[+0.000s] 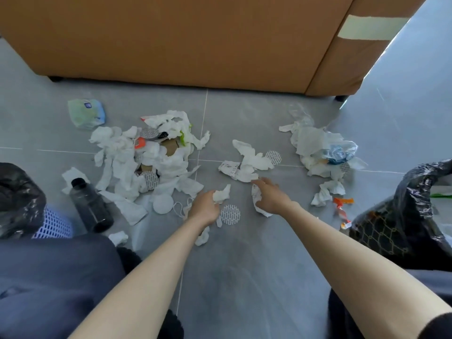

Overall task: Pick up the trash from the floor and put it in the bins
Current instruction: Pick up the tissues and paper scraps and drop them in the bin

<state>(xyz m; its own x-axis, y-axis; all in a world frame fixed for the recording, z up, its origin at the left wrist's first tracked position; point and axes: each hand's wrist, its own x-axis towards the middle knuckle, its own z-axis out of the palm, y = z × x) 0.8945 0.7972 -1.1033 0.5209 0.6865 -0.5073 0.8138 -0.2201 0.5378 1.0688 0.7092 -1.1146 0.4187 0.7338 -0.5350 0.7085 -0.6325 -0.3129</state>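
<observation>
The gathering step was in hand: most of the trash lay on the grey tiled floor (244,265), not yet binned. The left hand (205,207) pinched a crumpled white tissue (222,194) in curled fingers. The right hand (272,198) gripped a wad of printed paper (256,204) under its palm, forefinger stretched toward twelve o'clock, where a tangle of tissue and receipt (247,162) lay just beyond.

Near the left hand lay a flat, round perforated disc (230,214). At ten o'clock sprawled the big heap (137,162) of soft wrung tissue, cardboard scraps and more discs. A dark translucent bottle (90,204) lay on its side at nine o'clock. At two o'clock sat a looser heap (320,148) with thin clear film.

The bins flanked the person, a lavender lattice basket (52,226) at eight o'clock and a dark basket (381,231) at four, both lined with glossy black bags.

With both hands occupied, the next move probably called for a trip to a bin. The tissue would need only light pinching, the flat disc a fingertip under its edge.
</observation>
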